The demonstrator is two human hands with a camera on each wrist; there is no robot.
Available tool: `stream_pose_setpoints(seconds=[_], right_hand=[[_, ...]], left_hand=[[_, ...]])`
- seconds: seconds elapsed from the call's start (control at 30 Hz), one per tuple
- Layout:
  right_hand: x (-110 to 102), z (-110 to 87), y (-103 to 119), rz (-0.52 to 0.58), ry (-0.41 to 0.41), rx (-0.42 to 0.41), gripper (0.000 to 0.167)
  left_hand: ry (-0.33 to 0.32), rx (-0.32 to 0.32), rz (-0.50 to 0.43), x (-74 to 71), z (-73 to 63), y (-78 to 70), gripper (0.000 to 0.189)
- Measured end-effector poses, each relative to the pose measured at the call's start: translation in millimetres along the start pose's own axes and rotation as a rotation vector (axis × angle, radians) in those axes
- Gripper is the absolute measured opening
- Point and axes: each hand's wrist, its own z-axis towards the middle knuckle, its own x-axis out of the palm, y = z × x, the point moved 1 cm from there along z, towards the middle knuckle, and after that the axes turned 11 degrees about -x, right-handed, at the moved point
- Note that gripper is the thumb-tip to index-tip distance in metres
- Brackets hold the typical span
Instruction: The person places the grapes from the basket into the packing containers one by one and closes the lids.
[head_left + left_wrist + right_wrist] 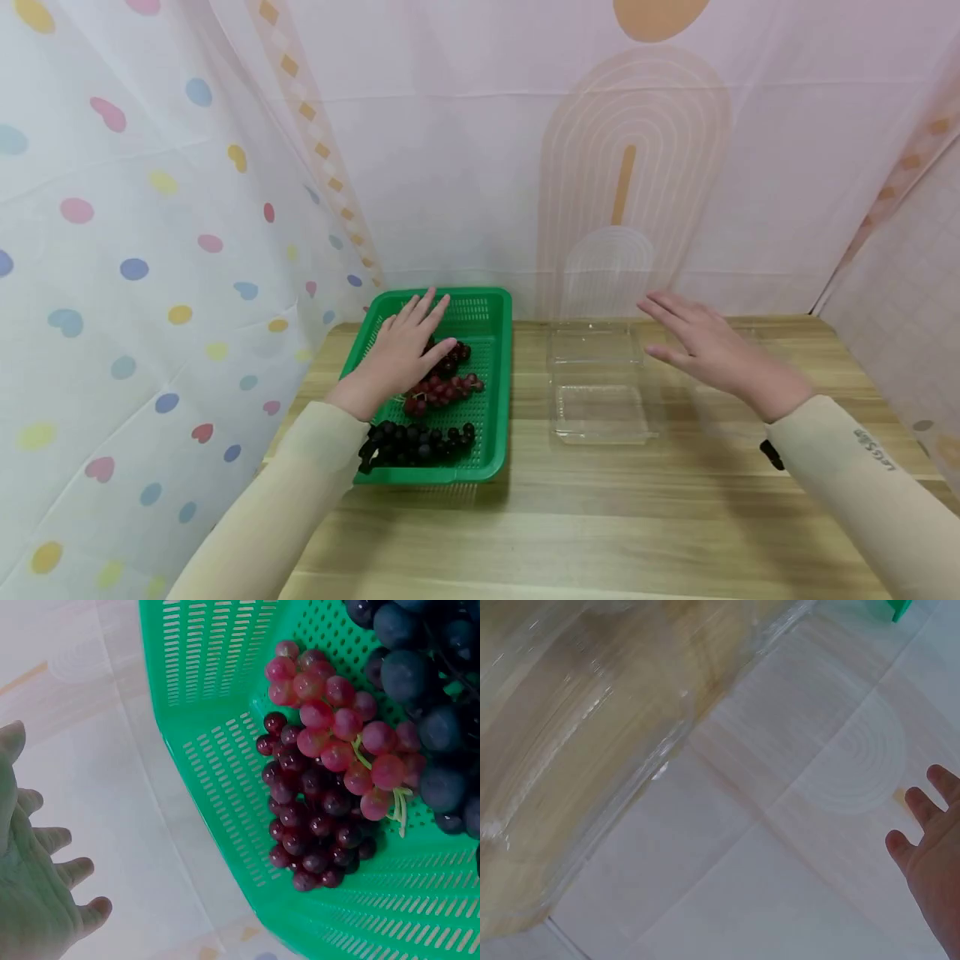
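My left hand (pixel 401 354) hovers over a green plastic basket (pixel 498 392), its fingers spread and holding nothing. In the basket lie three bunches: dark red grapes (pixel 315 817), lighter red grapes (pixel 349 724) and black grapes (pixel 442 727). The left wrist view shows my fingers (pixel 52 840) apart from the fruit. Farther right, my right hand (pixel 701 342) is held in the air with straight fingers, beside a clear plastic container (pixel 600 412) with its lid raised. Nothing is in that hand. A second clear container (pixel 727 408) stands below it, faint and partly hidden by the arm.
A wooden table (pixel 570 533) carries the basket and containers. Patterned curtains (pixel 450 183) hang behind it and along both sides, close to the table's edges. The basket stands near the left edge, the containers toward the back.
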Motion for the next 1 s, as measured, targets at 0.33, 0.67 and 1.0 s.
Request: stream_pose_setpoints(seconds=[0.33, 0.67, 1.0], right_hand=[[13, 17.5, 18, 0.065, -0.012, -0.065, 0.067], [30, 38.7, 38, 0.170, 0.016, -0.083, 0.068], [44, 64.9, 70, 0.237, 0.033, -0.136, 0.066]], left_hand=[[0.023, -0.104, -0.075, 3.9, -16.5, 37.7, 0.074], [0.060, -0.208, -0.246, 7.1, -40.8, 77.9, 0.077], [0.066, -0.239, -0.345, 15.3, -59.4, 104.1, 0.078]])
